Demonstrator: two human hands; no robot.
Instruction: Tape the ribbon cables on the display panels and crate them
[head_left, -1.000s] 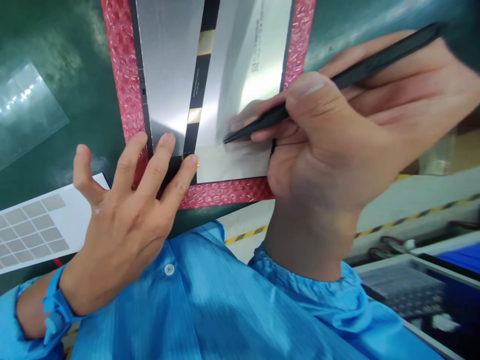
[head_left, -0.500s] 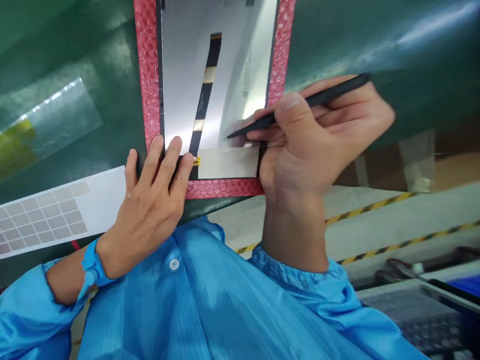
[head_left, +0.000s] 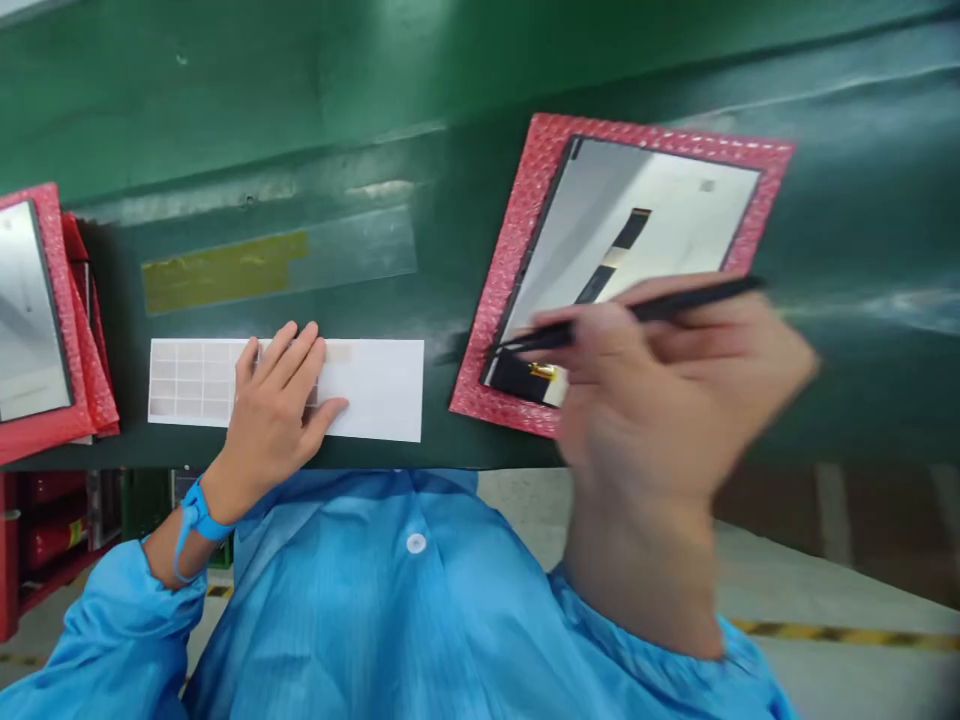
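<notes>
My left hand [head_left: 281, 405] lies flat with fingers stretched over a white sheet [head_left: 379, 390] of small grey rectangular stickers, covering part of its grid. My right hand [head_left: 660, 390], blurred by motion, grips slim black tweezers [head_left: 555, 335] with the tip pointing left. Below that hand a silver-backed display panel [head_left: 675, 190] rests on pink bubble wrap [head_left: 506, 255]. A black flex cable [head_left: 630, 228] runs slantwise across the panel's back, and the hand hides its lower right part. The tip appears over the panel's lower left corner; whether it touches cannot be made out.
A clear strip with yellow film [head_left: 225, 272] lies behind the sticker sheet on the green table mat [head_left: 360, 90]. At far left, another panel [head_left: 30, 310] sits on stacked pink bubble bags [head_left: 94, 390]. The table's front edge runs close to my blue smock.
My left hand has left the panel's lower left corner and now lies on the sticker sheet. The view has swung left, so the panel appears further right. The right hand still holds the tweezers.
</notes>
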